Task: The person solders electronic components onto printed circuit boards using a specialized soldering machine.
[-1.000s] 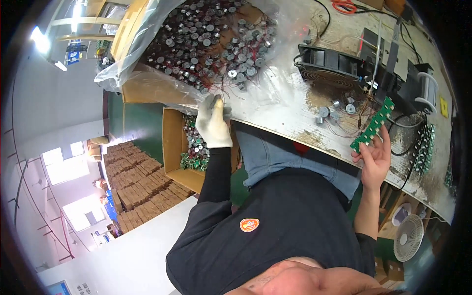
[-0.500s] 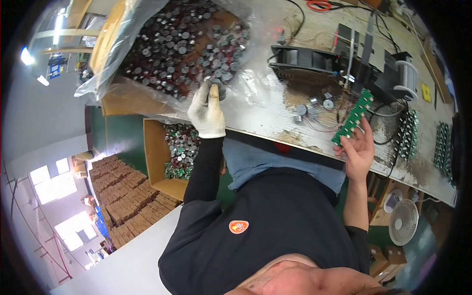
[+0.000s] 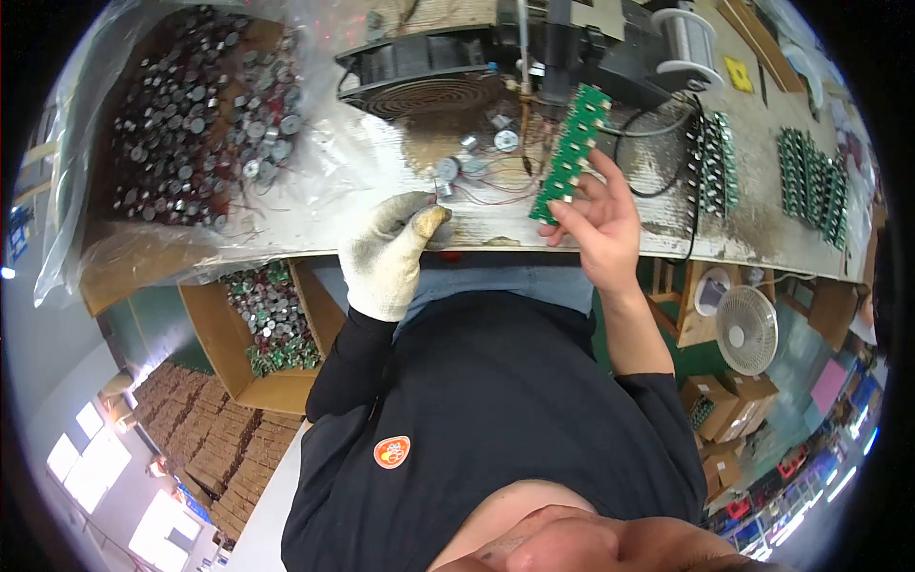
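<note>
My left hand (image 3: 386,253), in a white work glove with a stained thumb, is closed in a pinch over the table's front edge. Whatever lies between its fingertips is too small or hidden to make out. Just beyond those fingertips are small silver round motors (image 3: 446,172) with thin reddish wires (image 3: 491,191) trailing to the right. My bare right hand (image 3: 602,224) grips the lower end of a long green circuit board (image 3: 574,153), thumb on its face. The board is held tilted above the table, with small pale parts along it.
A plastic-lined box (image 3: 124,253) of many motors stands at left. A black fan (image 3: 419,71) and wire spool (image 3: 684,48) sit at the back. Rows of green boards (image 3: 810,186) lie at right. Below the table are a carton (image 3: 276,391) and a white fan (image 3: 746,329).
My left hand has left the box of motors and come right, beside the loose motors. My right hand still holds the circuit board. The whole view has turned.
</note>
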The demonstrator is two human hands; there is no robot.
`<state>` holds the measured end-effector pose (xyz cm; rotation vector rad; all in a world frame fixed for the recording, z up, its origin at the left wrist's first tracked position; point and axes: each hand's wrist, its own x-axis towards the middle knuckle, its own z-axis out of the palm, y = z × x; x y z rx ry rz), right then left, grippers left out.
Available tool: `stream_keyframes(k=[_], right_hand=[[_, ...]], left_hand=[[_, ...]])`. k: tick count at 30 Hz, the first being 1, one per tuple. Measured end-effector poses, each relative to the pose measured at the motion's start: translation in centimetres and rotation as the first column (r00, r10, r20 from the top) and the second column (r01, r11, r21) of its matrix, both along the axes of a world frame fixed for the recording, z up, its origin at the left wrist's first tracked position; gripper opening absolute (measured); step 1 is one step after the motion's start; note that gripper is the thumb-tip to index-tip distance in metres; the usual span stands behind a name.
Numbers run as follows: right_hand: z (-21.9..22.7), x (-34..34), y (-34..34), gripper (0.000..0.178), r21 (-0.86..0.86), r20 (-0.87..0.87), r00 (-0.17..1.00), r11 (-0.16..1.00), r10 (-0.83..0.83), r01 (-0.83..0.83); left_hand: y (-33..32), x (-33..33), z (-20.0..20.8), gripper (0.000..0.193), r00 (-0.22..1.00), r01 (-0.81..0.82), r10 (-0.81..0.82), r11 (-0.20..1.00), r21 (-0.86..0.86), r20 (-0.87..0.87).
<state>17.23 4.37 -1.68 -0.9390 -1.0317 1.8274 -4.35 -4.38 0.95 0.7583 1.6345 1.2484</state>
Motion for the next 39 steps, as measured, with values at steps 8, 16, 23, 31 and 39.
stream_keyframes(k=[8, 16, 23, 31, 39], right_hand=[[0.4, 0.0, 0.2, 0.056, -0.048, -0.061, 0.998, 0.999, 0.002, -0.005], [0.5, -0.4, 0.8, 0.054, -0.038, -0.093, 0.995, 0.999, -0.033, 0.03], [0.3, -0.4, 0.9, 0.054, -0.022, -0.137, 0.989, 0.998, -0.058, 0.056], [0.3, -0.5, 1.1, 0.054, 0.0, -0.158, 0.985, 0.997, -0.075, 0.076], [0.8, -0.7, 1.1, 0.055, 0.013, -0.15, 0.986, 0.997, -0.076, 0.079]], left_hand=[[1.6, 3.5, -0.6, 0.023, 0.977, 0.154, -0.151, 0.988, 0.007, -0.154], [3.1, 5.1, 0.4, 0.019, 0.984, 0.152, -0.14, 0.982, -0.108, 0.113], [3.8, 5.1, -0.2, 0.016, 0.95, 0.135, -0.104, 0.987, -0.089, 0.294], [4.1, 5.1, -0.3, 0.011, 0.94, 0.124, -0.077, 0.985, -0.12, 0.332], [4.1, 4.8, -0.1, 0.012, 0.94, 0.126, -0.083, 0.986, -0.111, 0.332]])
